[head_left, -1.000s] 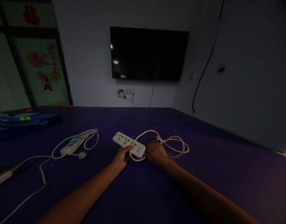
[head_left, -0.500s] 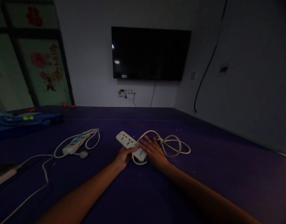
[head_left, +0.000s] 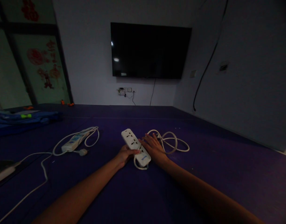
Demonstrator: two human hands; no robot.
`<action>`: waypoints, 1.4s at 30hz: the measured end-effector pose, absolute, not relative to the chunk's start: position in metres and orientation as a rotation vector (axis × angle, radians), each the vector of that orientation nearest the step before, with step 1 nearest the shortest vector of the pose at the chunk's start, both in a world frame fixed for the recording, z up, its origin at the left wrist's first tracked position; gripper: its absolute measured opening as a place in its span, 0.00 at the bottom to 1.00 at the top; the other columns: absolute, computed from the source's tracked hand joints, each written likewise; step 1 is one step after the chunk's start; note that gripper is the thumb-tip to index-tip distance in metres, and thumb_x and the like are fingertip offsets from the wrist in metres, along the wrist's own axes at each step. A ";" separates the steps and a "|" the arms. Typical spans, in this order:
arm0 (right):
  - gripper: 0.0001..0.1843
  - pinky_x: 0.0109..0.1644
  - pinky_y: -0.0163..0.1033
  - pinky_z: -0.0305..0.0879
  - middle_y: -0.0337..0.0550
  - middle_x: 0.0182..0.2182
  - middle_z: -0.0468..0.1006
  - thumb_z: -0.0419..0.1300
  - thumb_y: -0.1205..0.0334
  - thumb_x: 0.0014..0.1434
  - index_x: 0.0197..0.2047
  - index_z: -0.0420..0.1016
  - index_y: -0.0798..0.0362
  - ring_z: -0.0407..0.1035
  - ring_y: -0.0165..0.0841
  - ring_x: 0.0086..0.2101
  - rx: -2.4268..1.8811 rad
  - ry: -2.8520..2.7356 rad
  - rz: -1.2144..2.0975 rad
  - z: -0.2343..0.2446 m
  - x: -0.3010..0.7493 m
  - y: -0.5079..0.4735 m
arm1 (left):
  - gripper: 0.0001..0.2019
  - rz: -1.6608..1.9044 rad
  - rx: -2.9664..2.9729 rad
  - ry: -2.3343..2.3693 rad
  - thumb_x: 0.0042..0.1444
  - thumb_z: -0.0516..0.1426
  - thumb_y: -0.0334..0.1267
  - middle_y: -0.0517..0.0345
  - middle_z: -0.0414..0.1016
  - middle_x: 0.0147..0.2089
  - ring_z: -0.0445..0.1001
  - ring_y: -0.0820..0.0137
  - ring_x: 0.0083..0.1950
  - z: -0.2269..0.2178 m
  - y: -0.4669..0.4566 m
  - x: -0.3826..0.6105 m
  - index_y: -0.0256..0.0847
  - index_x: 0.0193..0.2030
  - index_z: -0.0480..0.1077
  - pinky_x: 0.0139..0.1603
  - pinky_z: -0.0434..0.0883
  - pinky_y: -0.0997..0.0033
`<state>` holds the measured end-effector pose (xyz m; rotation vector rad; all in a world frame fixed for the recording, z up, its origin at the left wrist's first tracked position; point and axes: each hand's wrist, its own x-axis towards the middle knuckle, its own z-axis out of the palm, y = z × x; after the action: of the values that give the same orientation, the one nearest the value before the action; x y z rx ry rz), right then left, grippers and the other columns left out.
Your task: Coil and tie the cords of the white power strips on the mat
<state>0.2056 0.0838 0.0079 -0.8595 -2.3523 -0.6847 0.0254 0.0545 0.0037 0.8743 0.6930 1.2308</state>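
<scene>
A white power strip (head_left: pixel 131 138) with blue lettering lies at a slant in front of me. My left hand (head_left: pixel 126 155) is closed on its left edge, the thumb across the top face. Close to its right side, my right hand (head_left: pixel 155 149) has its fingers stretched out and apart, the tips near the strip's edge and over part of the cord. The strip's white cord (head_left: pixel 173 137) lies in loose loops beyond my right hand. A short bend of it curls round the strip's near end; the part under my fingers is hidden.
On the purple surface (head_left: pixel 105 193), a second white power strip (head_left: pixel 75 141) with a coiled cord and plug (head_left: pixel 82 152) lies to the left. Another white strip (head_left: pixel 4 175) is at the left edge. Blue cloth (head_left: pixel 40 116) lies farther back, below a wall-mounted television (head_left: pixel 149 51).
The power strip has turned to point more away from me and shifted slightly right. The cord loop that crossed its top has slid down off it. Both hands stay beside the strip.
</scene>
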 end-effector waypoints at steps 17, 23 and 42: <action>0.11 0.48 0.43 0.59 0.47 0.36 0.74 0.50 0.70 0.58 0.40 0.71 0.54 0.66 0.38 0.39 -1.184 -2.227 -0.686 0.005 0.197 0.091 | 0.11 1.311 0.595 0.703 0.44 0.61 0.28 0.46 0.77 0.35 0.76 0.63 0.36 0.006 0.059 0.022 0.31 0.37 0.71 0.38 0.73 0.69; 0.17 0.47 0.44 0.58 0.50 0.41 0.73 0.50 0.66 0.57 0.50 0.65 0.55 0.65 0.39 0.41 -1.202 -2.321 -0.519 0.005 0.192 0.086 | 0.11 1.327 0.532 0.694 0.45 0.60 0.27 0.50 0.77 0.33 0.76 0.66 0.33 0.008 0.058 0.023 0.32 0.38 0.70 0.36 0.74 0.71; 0.69 0.48 0.49 0.58 0.54 0.44 0.70 0.63 0.35 0.30 0.65 0.34 0.63 0.63 0.45 0.44 -0.962 -2.184 -0.187 0.005 0.192 0.073 | 0.10 1.285 0.501 0.559 0.51 0.58 0.35 0.49 0.75 0.39 0.75 0.66 0.40 0.007 0.045 0.035 0.34 0.40 0.68 0.39 0.74 0.73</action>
<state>0.1917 0.0726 0.0047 -0.9621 -2.1842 -0.1874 0.0347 0.0455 0.0067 0.5009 0.5587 1.2845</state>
